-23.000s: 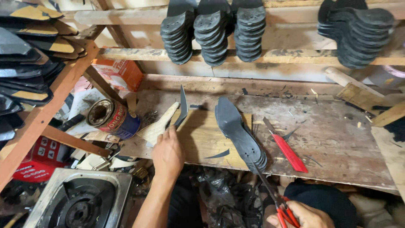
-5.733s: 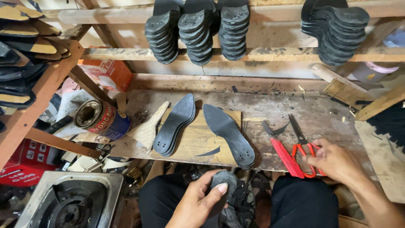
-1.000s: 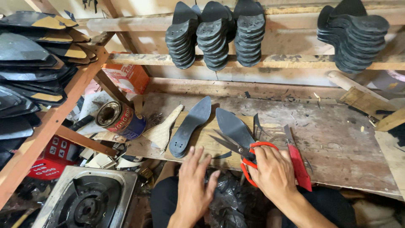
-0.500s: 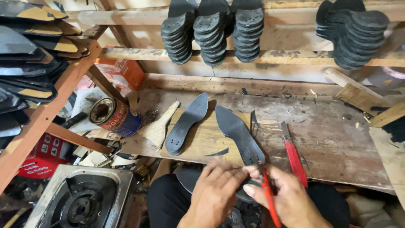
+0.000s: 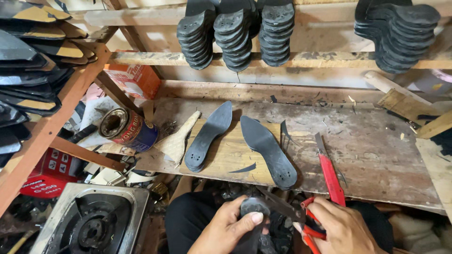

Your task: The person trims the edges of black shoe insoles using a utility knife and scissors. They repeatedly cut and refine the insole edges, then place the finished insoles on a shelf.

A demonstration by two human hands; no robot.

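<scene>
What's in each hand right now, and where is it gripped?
Left hand grips a dark sole piece near its rounded end; right hand holds red-handled scissors by the handles.

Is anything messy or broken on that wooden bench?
Yes. Thin black offcuts and crumbs litter the workbench, whose top is scuffed and stained. A can lies tipped on its side at the left edge. Nothing looks spilled.

My left hand (image 5: 230, 228) covers most of the black sole piece (image 5: 253, 207), and its lower end runs behind my fingers. My right hand (image 5: 346, 230) hides the red handles of the scissors (image 5: 287, 209) and is cut off by the bottom edge. My right forearm is out of frame.
</scene>
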